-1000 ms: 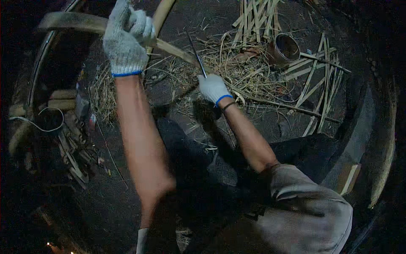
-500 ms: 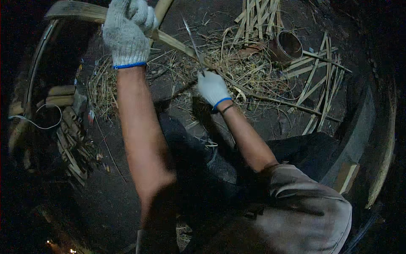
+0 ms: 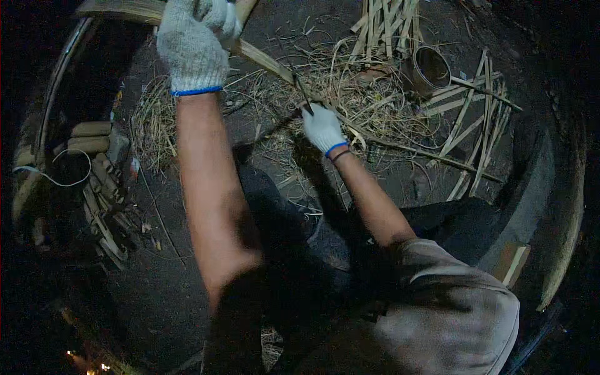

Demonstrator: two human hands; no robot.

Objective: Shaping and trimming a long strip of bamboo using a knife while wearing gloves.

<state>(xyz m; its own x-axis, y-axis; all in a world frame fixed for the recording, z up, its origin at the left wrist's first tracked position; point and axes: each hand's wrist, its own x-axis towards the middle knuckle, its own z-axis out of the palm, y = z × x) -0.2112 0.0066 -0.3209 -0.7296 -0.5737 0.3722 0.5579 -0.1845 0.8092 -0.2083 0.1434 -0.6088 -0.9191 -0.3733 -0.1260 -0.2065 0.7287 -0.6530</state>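
Note:
My left hand (image 3: 192, 55), in a white knit glove with a blue cuff, is closed around a long pale bamboo strip (image 3: 270, 62) at the top of the head view. The strip slants down to the right from that hand. My right hand (image 3: 324, 129), gloved alike, is closed on a knife, its handle hidden in the fist. The narrow dark knife blade (image 3: 301, 89) points up and left, crossing the strip; whether it cuts into it I cannot tell. Below both lies a heap of thin bamboo shavings (image 3: 262, 103).
Split bamboo slats (image 3: 389, 28) stand at the far side beside a round container (image 3: 431, 67). More slats (image 3: 465, 125) lie crossed at the right. Short bamboo pieces (image 3: 103, 181) and a white loop of strip (image 3: 69, 182) are at the left. Small glowing spots (image 3: 94, 370) show at lower left.
My right hand has shifted slightly right and down, and the blade, bright before, now looks dark. My left hand has moved a little right, still holding the strip.

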